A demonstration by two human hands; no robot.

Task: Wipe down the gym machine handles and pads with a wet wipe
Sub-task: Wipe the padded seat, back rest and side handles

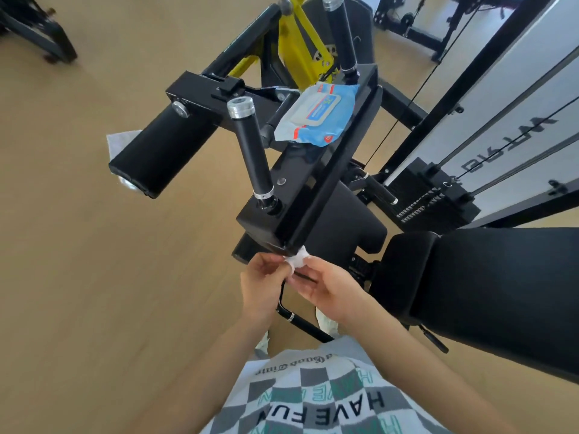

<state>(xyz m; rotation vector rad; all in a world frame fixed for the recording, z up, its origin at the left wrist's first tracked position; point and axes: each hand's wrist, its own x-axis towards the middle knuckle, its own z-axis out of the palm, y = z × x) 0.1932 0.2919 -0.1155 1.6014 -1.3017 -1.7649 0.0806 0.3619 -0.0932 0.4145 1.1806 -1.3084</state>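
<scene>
A small crumpled white wet wipe sits between both my hands, just below the near corner of the machine's black arm pad. My left hand and my right hand both pinch it with their fingertips. Two black handles stand up from the pad frame: the near handle with a silver cap, and the far handle. A black roller pad sticks out to the left. A blue-and-white wipe packet lies on the arm pad.
A black seat pad fills the right side. The weight stack, cables and a white shroud stand at the right rear. The yellow frame rises behind. A white sheet lies on the wooden floor at left.
</scene>
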